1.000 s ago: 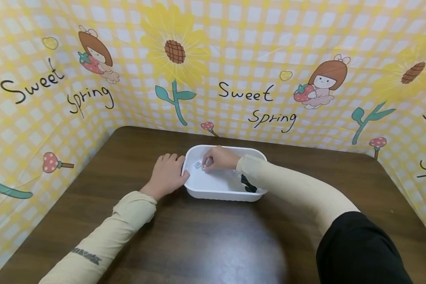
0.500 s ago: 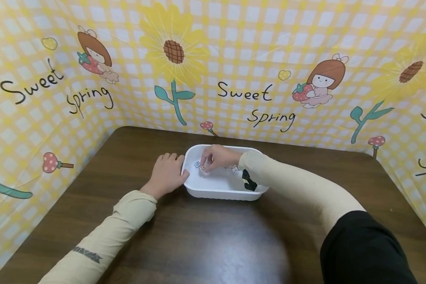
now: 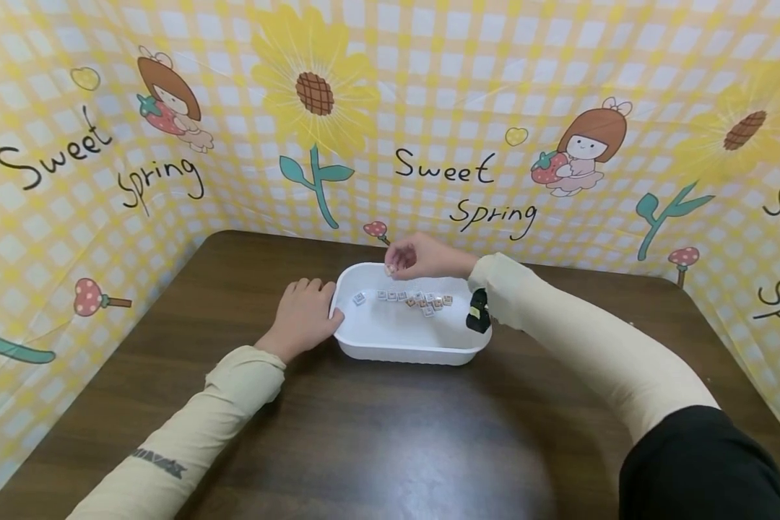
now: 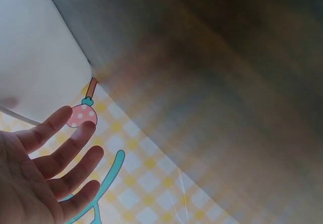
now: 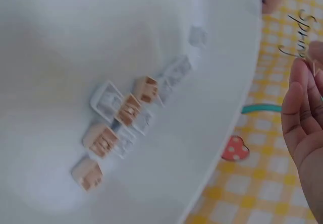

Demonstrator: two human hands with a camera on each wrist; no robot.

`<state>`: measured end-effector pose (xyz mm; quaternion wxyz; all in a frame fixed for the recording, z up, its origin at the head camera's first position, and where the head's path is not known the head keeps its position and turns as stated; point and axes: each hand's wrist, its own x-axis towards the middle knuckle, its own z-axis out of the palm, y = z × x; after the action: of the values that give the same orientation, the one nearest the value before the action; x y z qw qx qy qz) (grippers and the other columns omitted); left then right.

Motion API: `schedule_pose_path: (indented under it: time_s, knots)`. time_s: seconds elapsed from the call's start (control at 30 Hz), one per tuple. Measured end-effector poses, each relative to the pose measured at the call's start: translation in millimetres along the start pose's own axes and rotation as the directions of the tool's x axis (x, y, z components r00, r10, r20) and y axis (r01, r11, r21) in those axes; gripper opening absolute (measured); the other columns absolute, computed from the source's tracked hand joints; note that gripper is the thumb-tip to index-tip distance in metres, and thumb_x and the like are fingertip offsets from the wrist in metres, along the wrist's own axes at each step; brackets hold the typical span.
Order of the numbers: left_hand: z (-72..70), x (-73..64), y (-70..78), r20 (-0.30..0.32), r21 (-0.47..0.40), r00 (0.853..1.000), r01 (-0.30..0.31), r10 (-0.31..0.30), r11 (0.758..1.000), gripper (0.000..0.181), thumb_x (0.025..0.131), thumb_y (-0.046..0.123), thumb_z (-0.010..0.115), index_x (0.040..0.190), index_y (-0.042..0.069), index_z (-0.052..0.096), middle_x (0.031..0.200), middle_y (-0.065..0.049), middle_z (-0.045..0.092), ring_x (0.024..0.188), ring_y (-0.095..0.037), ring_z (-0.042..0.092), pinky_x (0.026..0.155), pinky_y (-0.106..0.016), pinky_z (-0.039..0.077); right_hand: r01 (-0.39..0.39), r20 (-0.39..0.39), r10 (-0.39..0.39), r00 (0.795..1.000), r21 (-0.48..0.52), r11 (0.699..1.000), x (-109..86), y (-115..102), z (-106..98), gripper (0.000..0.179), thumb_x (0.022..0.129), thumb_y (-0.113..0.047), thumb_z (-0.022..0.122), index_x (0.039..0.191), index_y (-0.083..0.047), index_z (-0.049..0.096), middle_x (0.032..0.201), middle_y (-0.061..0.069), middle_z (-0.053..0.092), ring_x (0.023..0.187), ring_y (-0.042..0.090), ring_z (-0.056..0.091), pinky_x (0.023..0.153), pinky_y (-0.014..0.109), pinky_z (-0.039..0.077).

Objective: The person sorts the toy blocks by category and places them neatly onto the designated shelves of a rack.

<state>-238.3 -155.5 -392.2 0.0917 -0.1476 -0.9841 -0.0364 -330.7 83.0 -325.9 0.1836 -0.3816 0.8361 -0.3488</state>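
Observation:
My right hand (image 3: 425,256) is raised over the far rim of a white plastic tub (image 3: 390,355), pinching a small pale keycap (image 3: 389,270) between thumb and fingertips. Fingers cover most of that keycap. Inside the tub, white keycaps (image 3: 392,295) form a short row leading into a cluster with tan keycaps (image 3: 437,305). One white keycap (image 3: 360,297) sits apart near the left end. Seen from the right wrist, several tan keycaps (image 5: 128,109) show their hollow undersides. My left hand (image 3: 305,318) rests at the tub's left rim, thumb at the edge, fingers (image 4: 75,166) loosely extended.
The tub stands on a dark brown wooden table (image 3: 364,440). Behind and beside the table hangs a yellow checked cloth (image 3: 468,87) with printed flowers and figures. A black device (image 3: 477,310) sits under the right cuff, overlapping the tub's right end in the head view.
My right hand has lifted from the keycaps inside the tub, moving up and rightward to its far rim with one keycap. More of the cluster now shows. The left hand stays put.

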Motion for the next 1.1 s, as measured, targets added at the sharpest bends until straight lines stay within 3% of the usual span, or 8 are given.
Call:
schedule_pose_path:
  time_s: [0.17,0.27,0.47,0.67,0.97,1.1]
  knots:
    - [1.6,1.1,2.5,0.005,-0.006,1.000,-0.010,0.010,1.000,0.047,0.086,0.033,0.051,0.118,-0.001,0.057,0.107,-0.020,0.062,0.101,-0.036,0.054,0.093,-0.052,0.040,-0.065,-0.055,0.071,0.996,0.101,0.993,-24.5,-3.6,-13.6,0.017,0.085,-0.009,0.064,0.100,-0.002,0.063,0.093,0.013,0.066,0.083,0.017,0.062,0.080,0.035,0.052]
    - [2.5,1.7,2.2,-0.002,-0.008,1.000,-0.016,0.016,1.000,0.047,0.086,0.033,0.051,0.117,-0.001,0.057,0.106,-0.020,0.062,0.100,-0.037,0.054,0.092,-0.052,0.041,-0.067,-0.100,0.079,0.992,0.121,0.990,-39.0,-2.7,-20.6,0.019,0.086,-0.012,0.064,0.100,0.000,0.064,0.090,0.013,0.066,0.083,0.020,0.061,0.079,0.039,0.051]
    - [5.0,4.7,-1.2,0.001,-0.014,1.000,-0.004,0.004,1.000,0.046,0.086,0.032,0.051,0.118,0.000,0.056,0.107,-0.021,0.061,0.100,-0.037,0.053,0.091,-0.051,0.040,-0.061,-0.182,0.086,0.980,0.136,0.989,-66.8,8.4,-36.7,0.015,0.081,-0.008,0.069,0.094,0.000,0.066,0.082,0.003,0.065,0.075,0.017,0.060,0.074,0.034,0.052]
    - [4.3,4.8,-1.2,0.013,-0.023,1.000,-0.002,0.002,1.000,0.047,0.086,0.032,0.051,0.119,-0.001,0.056,0.107,-0.022,0.061,0.100,-0.038,0.053,0.091,-0.052,0.040,-0.130,-0.238,0.177,0.955,0.202,0.971,-97.1,25.0,-47.7,0.015,0.080,-0.004,0.068,0.094,0.000,0.065,0.081,0.000,0.063,0.072,0.015,0.059,0.068,0.025,0.052]
    - [4.8,4.3,-0.1,-0.007,-0.028,1.000,-0.013,0.013,1.000,0.045,0.086,0.030,0.051,0.117,-0.002,0.056,0.106,-0.022,0.062,0.098,-0.039,0.055,0.089,-0.052,0.042,-0.159,-0.279,0.278,0.919,0.384,0.910,-148.2,62.6,-54.2,0.013,0.086,-0.006,0.063,0.099,-0.005,0.062,0.090,-0.004,0.063,0.080,0.008,0.061,0.074,0.024,0.053]
    - [3.8,5.2,0.4,0.000,-0.031,1.000,-0.021,0.021,0.999,0.045,0.087,0.029,0.050,0.118,-0.003,0.055,0.106,-0.024,0.061,0.099,-0.040,0.054,0.088,-0.053,0.041,-0.140,-0.281,0.308,0.909,0.490,0.861,-170.9,75.3,-52.3,0.013,0.089,-0.005,0.059,0.100,-0.012,0.061,0.090,-0.006,0.065,0.082,0.007,0.064,0.077,0.023,0.053]
